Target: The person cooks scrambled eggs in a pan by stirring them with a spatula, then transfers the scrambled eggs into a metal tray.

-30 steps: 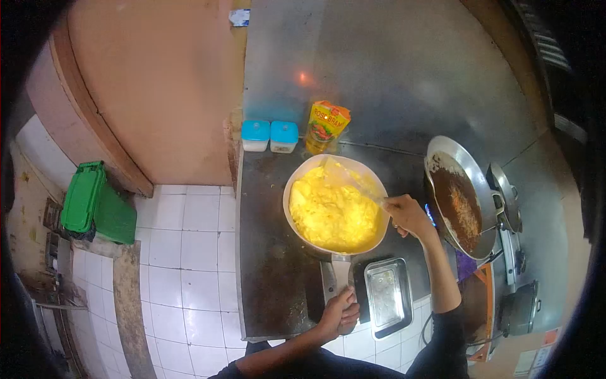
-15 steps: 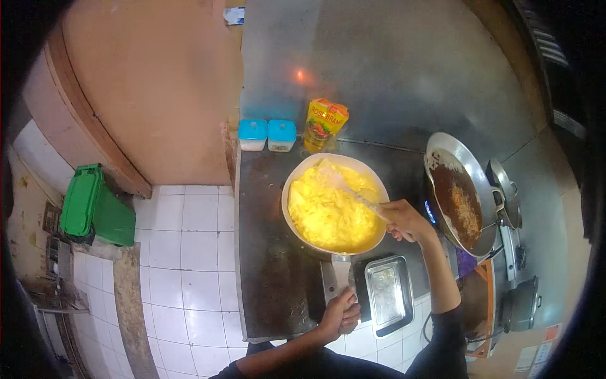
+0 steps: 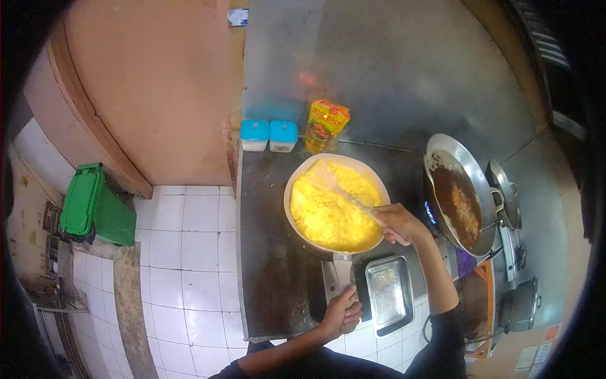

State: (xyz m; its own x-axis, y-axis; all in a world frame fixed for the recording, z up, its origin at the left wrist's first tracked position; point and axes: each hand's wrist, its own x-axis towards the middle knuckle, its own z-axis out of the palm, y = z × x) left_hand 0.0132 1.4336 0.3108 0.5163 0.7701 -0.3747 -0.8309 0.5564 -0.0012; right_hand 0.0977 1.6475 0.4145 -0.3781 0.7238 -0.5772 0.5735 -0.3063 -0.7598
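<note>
A pale frying pan [image 3: 288,218] full of soft yellow scrambled eggs [image 3: 328,218] sits on the stove. Its handle [image 3: 343,271] points toward me, and my left hand [image 3: 341,312] is wrapped round the end of it. My right hand [image 3: 401,223] grips a pale spatula [image 3: 353,201] from the pan's right side. The spatula's head lies in the eggs near the upper left of the pan, its edge partly covered by egg.
Behind the pan stand an oil pouch [image 3: 326,125] and two blue-lidded containers [image 3: 255,135] [image 3: 283,136]. To the right, a wok [image 3: 448,144] with brown contents sits over a blue flame. A metal tray [image 3: 386,297] lies near the front edge. A green bin [image 3: 113,215] stands at left.
The spatula's head has shifted slightly left through the eggs, and my right hand has moved a little with it. My left hand keeps its hold on the handle.
</note>
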